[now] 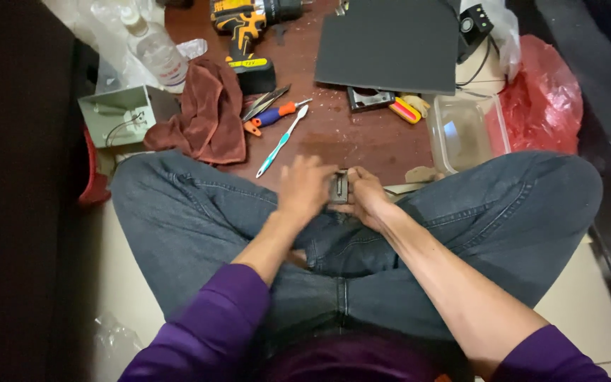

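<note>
Grey metal part (339, 188) gripped between both hands.

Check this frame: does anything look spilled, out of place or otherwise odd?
Yes. Pale crumbs or dust are scattered over the brown board near the screwdriver, and a toothbrush lies among the tools. The left hand is motion-blurred; both it and the right hand grip a small grey metal part.

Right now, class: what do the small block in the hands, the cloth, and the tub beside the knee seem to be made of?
Small block, held between the left hand and right hand: probably metal, grey and dull, though blurred. Cloth: soft fabric, reddish brown, lying in limp folds. Tub: clear plastic, since the surface beneath shows through its glossy walls.
</note>
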